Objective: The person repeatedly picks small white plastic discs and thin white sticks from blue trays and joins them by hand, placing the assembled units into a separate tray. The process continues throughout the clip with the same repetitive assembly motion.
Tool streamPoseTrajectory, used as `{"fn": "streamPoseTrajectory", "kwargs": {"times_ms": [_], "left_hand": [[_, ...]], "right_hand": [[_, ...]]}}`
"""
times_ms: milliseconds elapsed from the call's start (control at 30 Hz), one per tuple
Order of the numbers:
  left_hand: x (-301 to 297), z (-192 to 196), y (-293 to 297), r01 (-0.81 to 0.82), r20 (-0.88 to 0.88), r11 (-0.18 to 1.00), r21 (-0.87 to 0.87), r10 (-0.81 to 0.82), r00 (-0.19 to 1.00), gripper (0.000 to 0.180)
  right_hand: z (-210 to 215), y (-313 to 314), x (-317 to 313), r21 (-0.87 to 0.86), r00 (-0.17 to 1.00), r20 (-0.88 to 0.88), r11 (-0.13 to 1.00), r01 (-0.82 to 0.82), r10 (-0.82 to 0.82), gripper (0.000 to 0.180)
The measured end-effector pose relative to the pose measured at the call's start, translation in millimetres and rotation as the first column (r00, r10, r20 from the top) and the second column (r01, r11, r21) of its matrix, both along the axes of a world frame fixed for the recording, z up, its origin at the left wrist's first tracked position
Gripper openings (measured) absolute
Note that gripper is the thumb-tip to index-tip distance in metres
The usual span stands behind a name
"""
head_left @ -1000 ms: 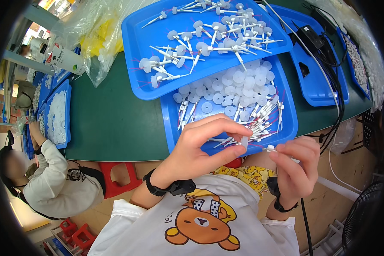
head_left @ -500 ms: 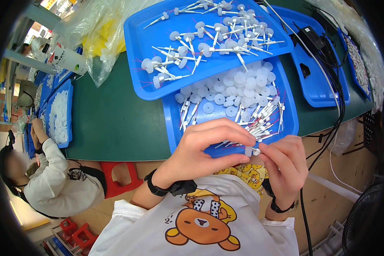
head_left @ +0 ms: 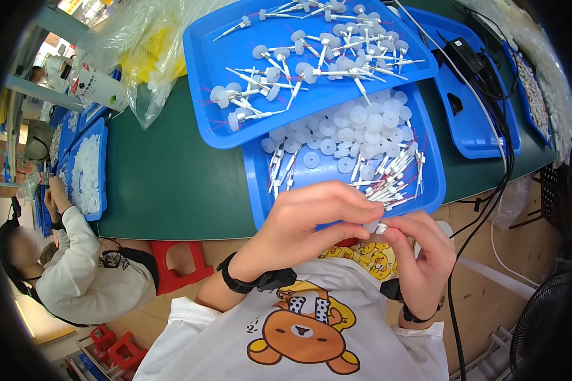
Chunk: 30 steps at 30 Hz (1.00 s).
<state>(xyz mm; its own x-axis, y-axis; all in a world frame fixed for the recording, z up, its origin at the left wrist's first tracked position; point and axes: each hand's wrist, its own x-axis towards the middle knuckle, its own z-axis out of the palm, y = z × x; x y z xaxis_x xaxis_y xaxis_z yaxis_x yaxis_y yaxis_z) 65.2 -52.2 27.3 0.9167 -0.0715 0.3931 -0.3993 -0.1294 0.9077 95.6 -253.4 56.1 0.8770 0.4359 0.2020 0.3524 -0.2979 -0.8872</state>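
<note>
Both hands have closed together (fingertips touching) on small white part (head_left: 376, 227).

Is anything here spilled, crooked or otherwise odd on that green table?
Nothing looks spilled or broken. The one untidy thing: the upper blue plastic tray of white disc-headed pins sits tilted, its lower edge overlapping the nearer blue tray. Both hands meet over a small white part.

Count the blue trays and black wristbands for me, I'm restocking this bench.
Blue trays in view: 5: near tray, upper tray, right tray, far-right tray, co-worker's tray
Black wristbands: 2: left hand, right hand
Total: 7
</note>
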Motion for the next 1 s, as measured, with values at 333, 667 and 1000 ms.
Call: {"fn": "streamPoseTrajectory", "kwargs": {"times_ms": [333,667,1000], "left_hand": [[-0.4,0.0,0.6,0.065,0.036,0.998,0.007,-0.065,0.997,0.031],[-16.1,27.7,16.4,-0.182,0.041,0.963,0.197,0.178,0.983,0.032],[-2.8,38.4,59.4,-0.749,0.423,0.382,0.542,0.646,0.635,0.039]], "right_hand": [[15.2,0.3,-12.2,0.114,0.858,-0.512,0.988,0.104,-0.031,0.009],[12.7,12.1,-3.5,-0.054,0.988,0.126,0.994,0.098,-0.091,0.019],[-2.2,7.1,-1.1,-0.111,0.957,0.249,0.977,0.180,-0.148,0.020]]}}
